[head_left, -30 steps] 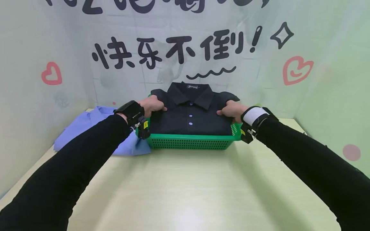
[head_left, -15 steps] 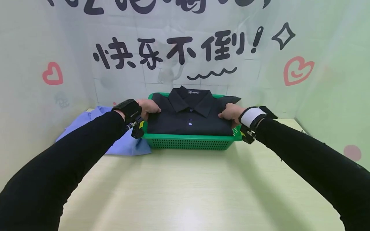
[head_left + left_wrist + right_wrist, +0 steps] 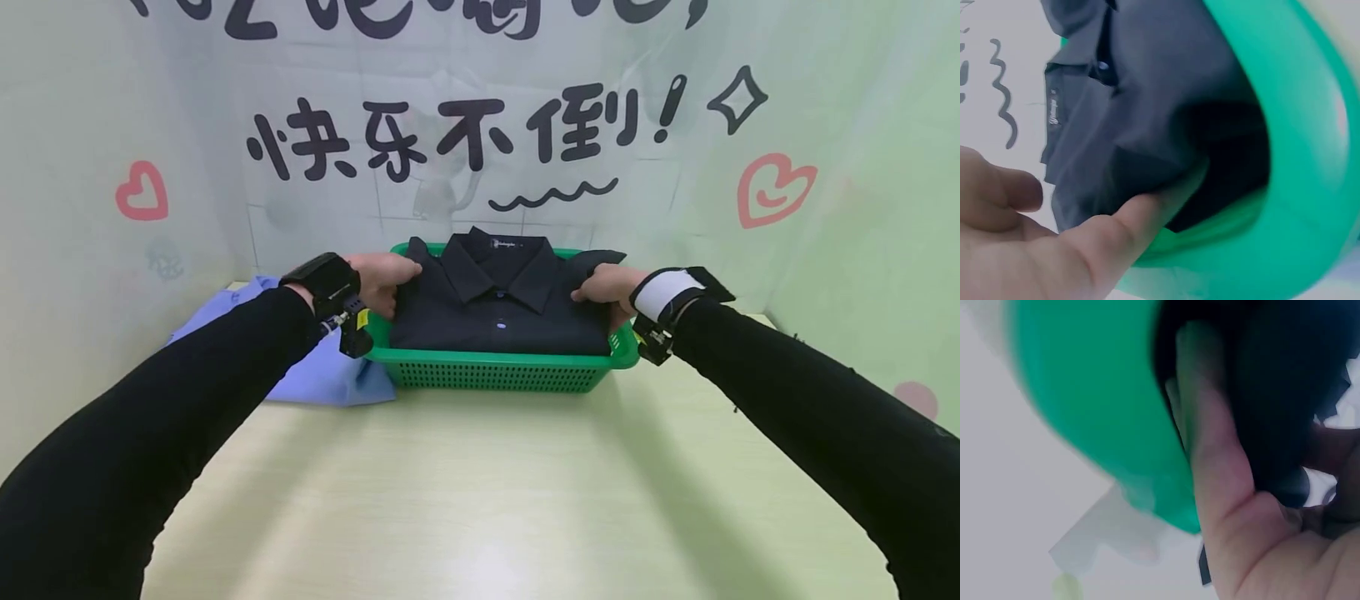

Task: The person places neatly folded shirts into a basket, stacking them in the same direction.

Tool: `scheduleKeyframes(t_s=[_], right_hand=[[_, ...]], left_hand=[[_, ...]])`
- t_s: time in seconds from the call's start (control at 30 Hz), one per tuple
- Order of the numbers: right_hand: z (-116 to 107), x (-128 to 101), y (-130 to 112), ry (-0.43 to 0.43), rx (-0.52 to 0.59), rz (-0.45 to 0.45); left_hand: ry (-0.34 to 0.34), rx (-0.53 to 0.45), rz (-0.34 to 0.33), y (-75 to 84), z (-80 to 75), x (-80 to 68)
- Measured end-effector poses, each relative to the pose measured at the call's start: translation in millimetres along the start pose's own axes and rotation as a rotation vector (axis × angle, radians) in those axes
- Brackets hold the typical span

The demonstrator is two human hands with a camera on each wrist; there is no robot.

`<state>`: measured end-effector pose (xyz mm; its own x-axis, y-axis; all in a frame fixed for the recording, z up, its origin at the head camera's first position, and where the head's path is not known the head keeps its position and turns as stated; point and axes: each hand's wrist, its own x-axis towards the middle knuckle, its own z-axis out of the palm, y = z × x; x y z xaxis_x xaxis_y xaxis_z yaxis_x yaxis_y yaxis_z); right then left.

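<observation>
A folded black collared shirt [image 3: 480, 321] lies in a green plastic basket [image 3: 495, 358], its collar at the far side and its buttons facing up. My left hand [image 3: 382, 279] is at the shirt's left edge. In the left wrist view, that hand's thumb stands off the cloth, while its extended fingers [image 3: 1147, 215] touch the shirt's side inside the rim. My right hand [image 3: 611, 287] grips the shirt's right edge, thumb on top. Seen from the right wrist, its fingers [image 3: 1216, 425] reach down between shirt and basket wall; their tips are in shadow.
A blue folded garment [image 3: 322, 375] lies on the pale table [image 3: 480, 483] to the basket's left, partly behind my left arm. A printed wall cloth [image 3: 450, 133] hangs close behind the basket. A side wall [image 3: 862, 275] stands to the right.
The shirt has sunk lower into the basket, baring its back rim. My left hand has shifted left and its thumb has come off the cloth. The right hand stays on the shirt's right edge.
</observation>
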<state>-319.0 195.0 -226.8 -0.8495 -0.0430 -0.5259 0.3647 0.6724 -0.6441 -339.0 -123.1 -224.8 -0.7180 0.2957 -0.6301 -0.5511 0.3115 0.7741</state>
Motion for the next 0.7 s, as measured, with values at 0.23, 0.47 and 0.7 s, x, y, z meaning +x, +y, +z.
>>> scheduleKeyframes(t_s=[0.23, 0.47, 0.7], right_hand=[[-15, -23, 1, 0.037, -0.044, -0.082], [-19, -39, 1, 0.107, -0.099, -0.164], [-15, -49, 2, 0.136, -0.13, -0.233]], left_hand=[[-0.127, -0.152, 0.013, 1.6, -16.4, -18.9], [-0.146, -0.214, 0.085, -5.4, -42.3, -35.3], [-0.207, -0.279, 0.116, -18.3, -59.1, -45.1]])
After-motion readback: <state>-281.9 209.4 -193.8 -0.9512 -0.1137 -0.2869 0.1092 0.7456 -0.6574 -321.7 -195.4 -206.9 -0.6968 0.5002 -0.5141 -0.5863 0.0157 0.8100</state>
